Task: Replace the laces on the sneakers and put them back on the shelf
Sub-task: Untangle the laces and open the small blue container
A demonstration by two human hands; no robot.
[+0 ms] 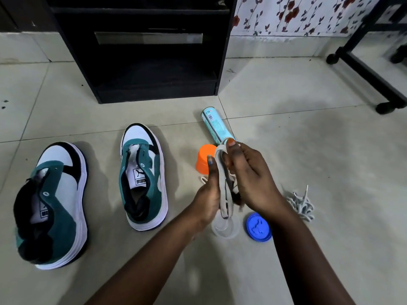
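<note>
Sneakers (pixel 144 181): teal and white, unlaced, set side by side on floor (pixel 308 150).
Lace (pixel 222 186): white, gripped by both the left hand (pixel 207 197) and the right hand (pixel 251 179).

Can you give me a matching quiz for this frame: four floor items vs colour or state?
Things:
1. cap
2. lid
3. spray can
4. loose lace pile

States:
A. blue, flat on the floor by the clear container
B. grey-white, tangled, right of the hands
C. orange, beside the can
D. pale teal, lying on its side

Pairs: 1-C, 2-A, 3-D, 4-B
</note>
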